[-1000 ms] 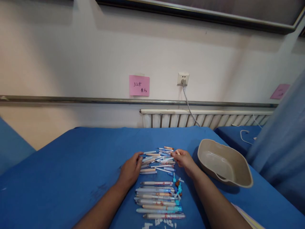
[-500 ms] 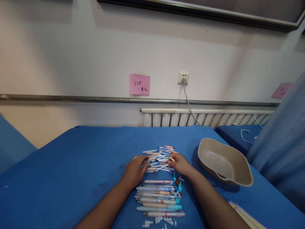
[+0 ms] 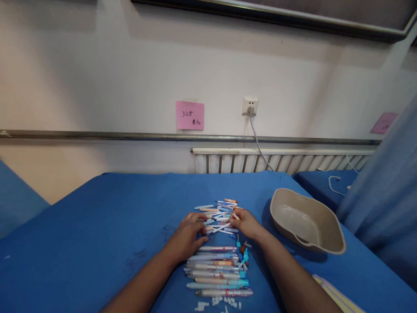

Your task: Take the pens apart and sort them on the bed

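Observation:
A loose pile of pen parts (image 3: 221, 226), with thin white refills and pale blue and peach barrels, lies on the blue-covered table. My left hand (image 3: 186, 237) rests at the pile's left edge, thumb apart from the fingers, its fingertips by a light blue barrel. At the right edge, my right hand (image 3: 246, 223) pinches a small pale pen piece, mostly hidden by the fingers. Nearer to me, a row of assembled-looking pens (image 3: 218, 274) lies side by side. Small blue and brown pen parts (image 3: 244, 256) are heaped at the row's right end.
Small white plastic pieces (image 3: 224, 301) lie below the row. A beige plastic bin (image 3: 308, 221) stands to the right, with a yellowish striped item (image 3: 335, 293) near my right forearm. Behind the table are a radiator (image 3: 241, 161) and a plugged-in cable (image 3: 256, 137).
My left hand has shifted slightly, its thumb dropping toward me and away from the fingers. My right hand stays nearly in place, still pinching the piece.

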The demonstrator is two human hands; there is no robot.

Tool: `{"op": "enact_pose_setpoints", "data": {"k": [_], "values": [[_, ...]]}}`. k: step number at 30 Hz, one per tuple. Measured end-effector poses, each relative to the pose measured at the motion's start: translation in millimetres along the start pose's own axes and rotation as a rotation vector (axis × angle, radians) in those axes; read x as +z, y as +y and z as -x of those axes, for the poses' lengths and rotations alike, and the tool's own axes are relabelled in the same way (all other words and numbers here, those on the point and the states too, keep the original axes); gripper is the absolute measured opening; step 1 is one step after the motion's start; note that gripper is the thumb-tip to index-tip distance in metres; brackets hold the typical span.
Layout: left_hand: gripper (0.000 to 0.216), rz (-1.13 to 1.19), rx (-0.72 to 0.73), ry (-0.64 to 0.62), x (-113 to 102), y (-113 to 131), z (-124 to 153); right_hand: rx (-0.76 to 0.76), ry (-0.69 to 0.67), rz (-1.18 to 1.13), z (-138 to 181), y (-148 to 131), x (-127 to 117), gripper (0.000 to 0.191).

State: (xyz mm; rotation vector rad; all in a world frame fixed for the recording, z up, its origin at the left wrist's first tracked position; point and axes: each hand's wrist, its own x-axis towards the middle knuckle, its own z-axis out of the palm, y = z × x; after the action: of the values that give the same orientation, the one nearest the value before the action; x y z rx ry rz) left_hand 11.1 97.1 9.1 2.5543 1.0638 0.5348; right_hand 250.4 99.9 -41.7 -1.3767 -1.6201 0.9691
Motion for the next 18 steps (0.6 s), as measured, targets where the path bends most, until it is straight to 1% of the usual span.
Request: {"op": "enact_pose_setpoints", "data": {"k": [5, 10, 15, 18], "values": [[0.004, -0.017, 0.026, -0.004, 1, 0, 0, 0.01, -0.014, -0.002, 1, -1, 3, 0.011], [0.007, -0.028, 0.038, -0.02, -1, 3, 0, 0.01, 0.007, 0.005, 3, -6, 4, 0.011], [0.008, -0.053, 0.04, -0.011, -1, 5, 0, -0.014, 0.055, 0.035, 4, -10, 5, 0.011], [0.008, -0.055, 0.038, 0.001, 0, 5, 0, -0.004, 0.053, 0.066, 5, -12, 9, 0.013]]}}
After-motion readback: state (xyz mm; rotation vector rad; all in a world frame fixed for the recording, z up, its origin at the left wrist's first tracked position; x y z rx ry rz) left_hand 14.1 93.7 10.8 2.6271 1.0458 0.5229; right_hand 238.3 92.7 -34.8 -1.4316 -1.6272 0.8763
